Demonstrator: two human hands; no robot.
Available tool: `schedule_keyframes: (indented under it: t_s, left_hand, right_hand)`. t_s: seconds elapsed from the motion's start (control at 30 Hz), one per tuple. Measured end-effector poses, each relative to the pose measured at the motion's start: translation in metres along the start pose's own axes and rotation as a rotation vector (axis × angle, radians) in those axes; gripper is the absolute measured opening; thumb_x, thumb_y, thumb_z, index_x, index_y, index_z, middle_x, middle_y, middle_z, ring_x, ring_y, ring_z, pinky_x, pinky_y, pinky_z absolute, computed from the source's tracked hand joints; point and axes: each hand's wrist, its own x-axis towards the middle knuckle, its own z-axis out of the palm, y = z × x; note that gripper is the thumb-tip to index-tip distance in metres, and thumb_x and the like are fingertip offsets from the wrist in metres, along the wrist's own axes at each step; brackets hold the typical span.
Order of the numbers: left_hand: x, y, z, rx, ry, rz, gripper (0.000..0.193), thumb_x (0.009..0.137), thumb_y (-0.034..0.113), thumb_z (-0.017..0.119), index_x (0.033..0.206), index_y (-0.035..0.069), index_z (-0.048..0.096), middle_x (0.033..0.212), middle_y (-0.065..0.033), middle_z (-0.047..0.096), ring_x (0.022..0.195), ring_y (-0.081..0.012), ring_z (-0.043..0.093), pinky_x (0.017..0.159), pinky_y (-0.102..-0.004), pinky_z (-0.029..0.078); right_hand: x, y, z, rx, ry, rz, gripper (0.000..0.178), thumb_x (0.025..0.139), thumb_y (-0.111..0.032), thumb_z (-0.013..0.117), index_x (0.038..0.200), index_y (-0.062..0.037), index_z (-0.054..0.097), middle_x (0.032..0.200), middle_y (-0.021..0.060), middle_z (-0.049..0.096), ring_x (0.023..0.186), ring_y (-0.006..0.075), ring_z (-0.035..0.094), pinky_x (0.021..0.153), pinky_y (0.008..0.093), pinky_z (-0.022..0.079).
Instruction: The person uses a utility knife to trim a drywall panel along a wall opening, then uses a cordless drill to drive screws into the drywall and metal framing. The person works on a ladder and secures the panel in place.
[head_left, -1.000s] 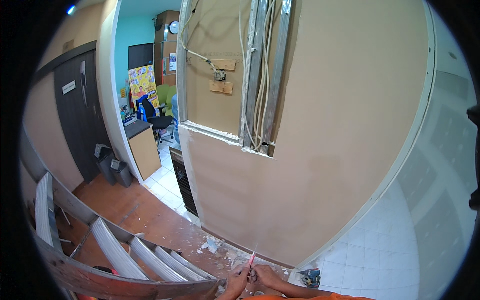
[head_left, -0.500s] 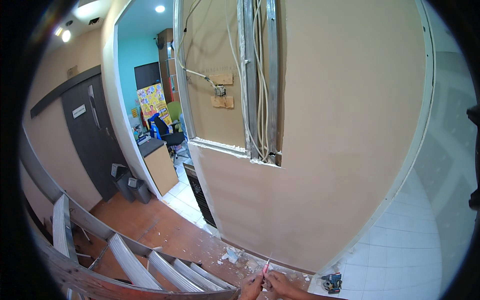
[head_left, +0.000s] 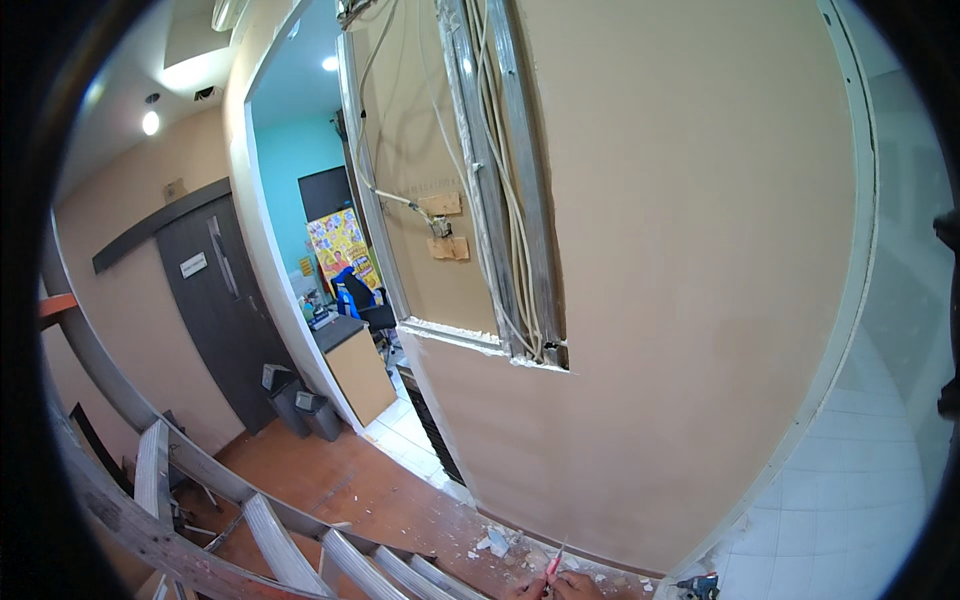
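Observation:
At the bottom edge my left hand (head_left: 526,591) and my right hand (head_left: 578,587) are close together, fingers closed around a slender red-handled tool (head_left: 553,566) with a thin pointed tip. The tip points upward; its exact kind is too small to make out. Much of both hands is cut off by the frame. Beyond them stands a beige wall panel (head_left: 680,300). A cut-out in its upper left exposes metal studs (head_left: 525,190) and pale cables (head_left: 500,200). Inside that opening a small wired box (head_left: 438,228) sits between two wooden pieces.
An aluminium ladder (head_left: 285,545) runs along the lower left. Broken wall pieces (head_left: 495,543) litter the brown floor below the panel. A cordless power tool (head_left: 697,586) lies on the white tiles at right. Grey bins (head_left: 318,415) stand by a dark door (head_left: 225,300).
The view has shifted, so the wall, ladder and hands appear lower and farther right. Both hands stay together on the red-handled tool, now nearer the frame's bottom edge.

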Motion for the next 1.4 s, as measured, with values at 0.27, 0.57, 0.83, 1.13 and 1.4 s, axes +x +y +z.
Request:
schedule_keyframes:
  t_s: [0.27,0.57,0.83,1.13,1.4]
  left_hand:
    - [0.006,0.009,0.030,-0.077,0.060,-0.019,0.031,0.098,0.034,0.069,0.093,0.004,0.076,0.073,0.0003,0.064,0.064,-0.0121,0.057,0.056,-0.0287,0.044]
    - [0.007,0.013,0.052,-0.105,0.011,0.183,0.032,0.100,0.033,0.065,0.087,0.005,0.074,0.068,0.0002,0.062,0.062,-0.0121,0.056,0.056,-0.0301,0.044]
    - [-0.009,0.054,0.050,0.182,0.058,0.027,0.034,0.100,0.035,0.063,0.090,0.003,0.071,0.074,-0.0066,0.064,0.063,-0.0147,0.058,0.056,-0.0306,0.046]
    - [0.017,0.082,0.057,0.127,-0.127,0.303,0.031,0.106,0.023,0.054,0.099,-0.003,0.069,0.078,-0.0063,0.065,0.075,-0.0140,0.063,0.068,-0.0324,0.052]
    - [0.032,0.107,0.052,0.274,-0.120,0.458,0.034,0.108,0.028,0.053,0.116,-0.001,0.069,0.099,-0.0110,0.065,0.083,-0.0183,0.066,0.068,-0.0309,0.054]
  right_hand:
    - [0.013,0.016,-0.017,0.118,-0.019,-0.055,0.046,0.108,-0.043,0.050,0.086,-0.0055,0.066,0.063,0.0026,0.060,0.054,0.0129,0.058,0.051,0.0292,0.047]
    - [0.022,0.006,-0.042,0.262,-0.155,0.008,0.046,0.108,-0.042,0.049,0.086,-0.0057,0.065,0.062,0.0023,0.058,0.054,0.0130,0.058,0.051,0.0301,0.047]
    - [0.022,0.000,-0.045,0.157,-0.104,-0.038,0.046,0.109,-0.042,0.048,0.085,-0.0057,0.062,0.062,0.0032,0.056,0.052,0.0140,0.057,0.051,0.0302,0.048]
    - [0.027,-0.032,-0.050,0.455,-0.022,0.259,0.049,0.109,-0.043,0.048,0.083,-0.0013,0.057,0.061,0.0075,0.053,0.052,0.0214,0.057,0.051,0.0367,0.051]
    - [0.045,-0.057,-0.041,0.438,0.142,0.273,0.049,0.108,-0.044,0.045,0.084,-0.0040,0.058,0.060,0.0054,0.049,0.052,0.0206,0.051,0.052,0.0373,0.047]
